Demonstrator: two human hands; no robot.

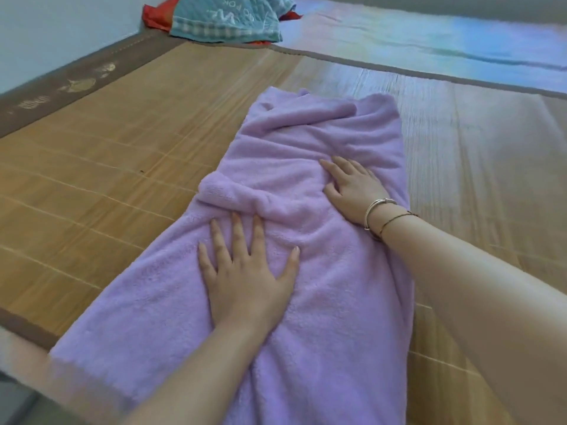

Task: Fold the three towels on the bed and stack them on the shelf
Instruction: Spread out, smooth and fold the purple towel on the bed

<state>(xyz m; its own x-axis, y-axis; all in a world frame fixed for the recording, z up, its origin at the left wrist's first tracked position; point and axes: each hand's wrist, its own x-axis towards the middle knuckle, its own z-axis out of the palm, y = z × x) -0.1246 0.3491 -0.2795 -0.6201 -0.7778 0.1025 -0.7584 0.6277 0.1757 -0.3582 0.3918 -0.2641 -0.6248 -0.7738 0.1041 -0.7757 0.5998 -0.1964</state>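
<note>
Both hands are lying flat, fingers straight, on the fluffy lilac towel (306,185) spread along the woven bamboo bed mat (107,167): left hand (245,271) pressing mid-towel, right hand (352,188) farther up near its right edge. Open mat is showing on either side. A crumpled teal checked towel (227,16) is sitting over red cloth (156,13) at the far corner.

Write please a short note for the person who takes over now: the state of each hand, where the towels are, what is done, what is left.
Left hand: open, flat on the purple towel, fingers spread.
Right hand: open, pressing the same towel farther up, where it is wrinkled.
The purple towel lies lengthwise on the bamboo mat, not yet neatly folded.
The blue towel and a red cloth lie bunched at the far corner.
No shelf is in view.
Left: fold all towels, then stack them.
</note>
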